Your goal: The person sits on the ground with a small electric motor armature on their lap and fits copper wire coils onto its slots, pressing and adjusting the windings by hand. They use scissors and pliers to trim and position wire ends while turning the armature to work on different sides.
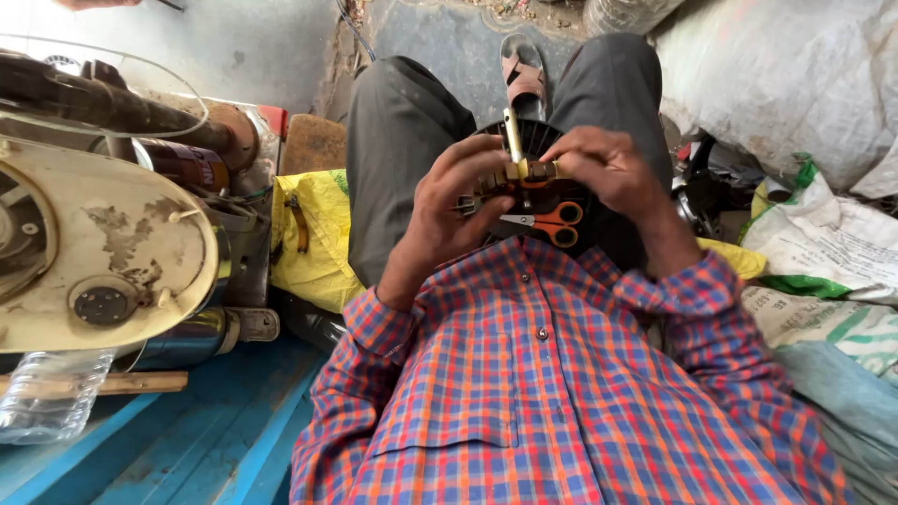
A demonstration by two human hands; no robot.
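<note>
Checked shirt (552, 393) in front, both hands working a small brass-coloured part (531, 172) over the lap.

The part sat above a black round fan-like piece (543, 201) with orange-handled scissors (554, 223) on it. Left hand (449, 210) and right hand (603, 168) pinched it from either side, fingers curled close, wrists raised. It seemed best done with a steady two-sided grip, turning gently around the upright pale rod (513, 131).
</note>
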